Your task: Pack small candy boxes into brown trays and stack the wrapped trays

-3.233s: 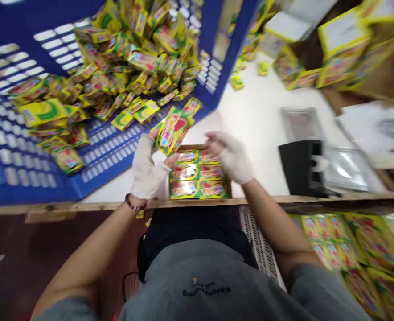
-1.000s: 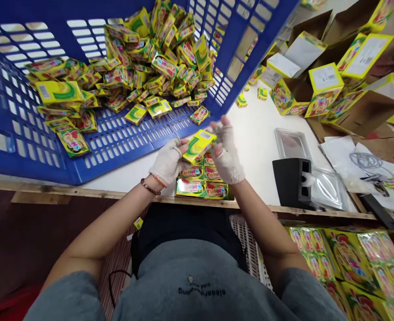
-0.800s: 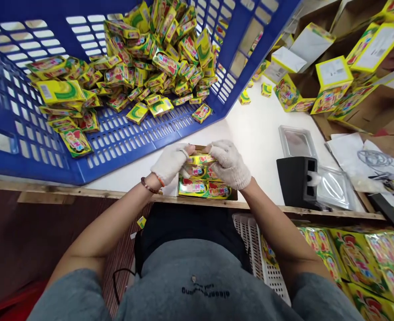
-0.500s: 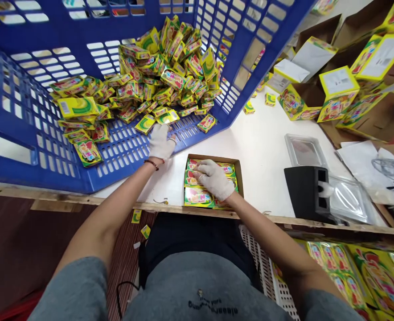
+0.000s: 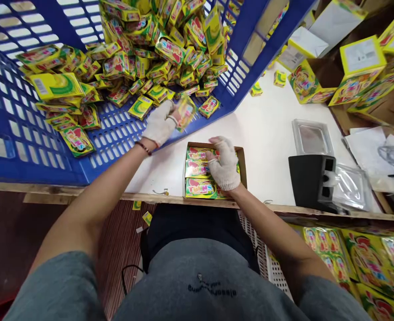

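Note:
My left hand (image 5: 159, 126), in a white glove, is closed on a small yellow packet (image 5: 185, 112), blurred by motion, just above the front lip of the blue crate (image 5: 116, 138). My right hand (image 5: 224, 165), also gloved, rests curled on the packets laid in rows inside the brown cardboard tray (image 5: 242, 157) at the table's front edge. A heap of yellow packets (image 5: 143, 53) fills the tilted crate behind.
A black box-shaped device (image 5: 312, 180) stands right of the tray, with a clear plastic tray (image 5: 312, 136) behind it. Yellow cartons (image 5: 357, 76) crowd the far right. Filled cartons (image 5: 350, 258) sit below the wooden table edge (image 5: 83, 191). White table surface (image 5: 267, 133) lies between.
Both hands set a packet into the cardboard tray. Then my left hand reached into the blue crate and has come back out holding a new packet. My right hand stays on the tray.

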Available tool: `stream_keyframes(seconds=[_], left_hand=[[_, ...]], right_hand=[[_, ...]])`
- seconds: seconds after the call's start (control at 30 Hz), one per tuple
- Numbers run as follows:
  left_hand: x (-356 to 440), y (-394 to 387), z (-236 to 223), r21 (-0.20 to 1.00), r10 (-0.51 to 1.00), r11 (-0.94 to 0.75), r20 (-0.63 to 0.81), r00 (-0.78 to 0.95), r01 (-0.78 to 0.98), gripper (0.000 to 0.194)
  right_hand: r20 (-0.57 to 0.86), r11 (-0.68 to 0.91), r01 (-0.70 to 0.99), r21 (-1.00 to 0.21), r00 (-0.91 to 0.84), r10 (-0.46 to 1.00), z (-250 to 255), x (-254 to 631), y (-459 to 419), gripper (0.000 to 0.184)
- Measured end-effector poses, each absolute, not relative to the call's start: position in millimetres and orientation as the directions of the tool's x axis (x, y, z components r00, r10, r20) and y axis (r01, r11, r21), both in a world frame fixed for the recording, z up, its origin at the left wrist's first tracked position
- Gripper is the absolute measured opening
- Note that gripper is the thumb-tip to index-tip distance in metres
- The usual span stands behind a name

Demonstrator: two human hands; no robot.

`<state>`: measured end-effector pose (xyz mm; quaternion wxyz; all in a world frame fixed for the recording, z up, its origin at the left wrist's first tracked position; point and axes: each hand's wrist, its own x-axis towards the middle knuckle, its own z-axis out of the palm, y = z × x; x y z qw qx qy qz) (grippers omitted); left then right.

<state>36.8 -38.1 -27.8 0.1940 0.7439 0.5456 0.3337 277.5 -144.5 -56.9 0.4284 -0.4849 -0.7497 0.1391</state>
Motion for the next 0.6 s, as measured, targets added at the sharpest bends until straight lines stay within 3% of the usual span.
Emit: stream_keyframes(seconds=[0.1, 0.2, 0.37, 0.6], left_hand=[[55, -84, -13, 0.746, 0.893, -0.434, 0.280, 0.353, 0.506, 0.023], [74, -105, -7, 0.744, 0.816, -0.532, 0.321, 0.481, 0.405, 0.020], [81, -102, -22, 0.557, 0.847, -0.531, 0.326, 0.419, 0.639, 0.018], [76, -125, -28, 0.320, 0.879, -0.474, 0.234, 0.416, 0.821, 0.032]], right_hand=[[0.539, 0.513, 0.574, -0.639, -0.142, 0.830, -42, 284, -131, 0.051], [0.439, 0.492, 0.542, -0.681, -0.236, 0.867, -34, 286, -119, 0.039], [0.323, 0.353, 0.688, -0.634, -0.180, 0.929, -48, 279, -117, 0.027], [0.294, 0.353, 0.870, -0.344, -0.257, 0.921, -55, 275, -135, 0.041]])
